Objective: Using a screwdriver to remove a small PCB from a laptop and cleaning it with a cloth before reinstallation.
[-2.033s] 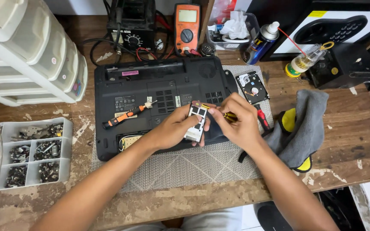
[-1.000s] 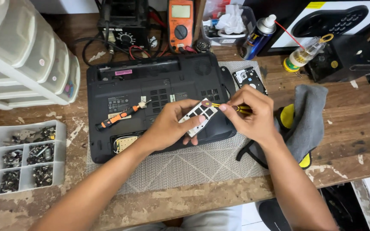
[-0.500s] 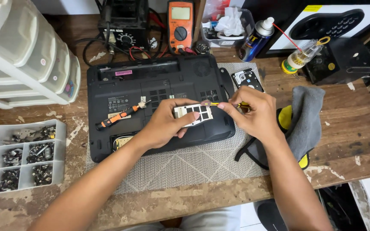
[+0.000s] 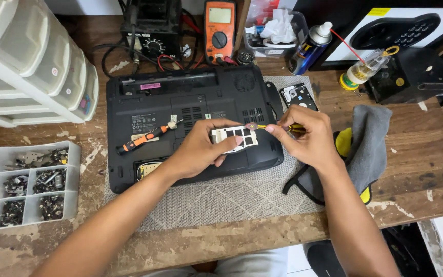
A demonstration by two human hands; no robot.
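A black laptop lies upside down on a grey mat. My left hand holds a small silver metal bracket with cut-out windows flat above the laptop's right part. My right hand grips a thin yellow-handled screwdriver, whose tip touches the bracket's right end. An orange and black screwdriver rests on the laptop's base to the left.
A hard drive lies right of the laptop, beside a grey cloth. White drawers and a compartment tray of screws stand at the left. A multimeter, spray can and oil bottle line the back.
My left hand has turned the silver bracket from upright to lying flat and lifted it slightly. My right hand has brought the screwdriver tip to the bracket's right end.
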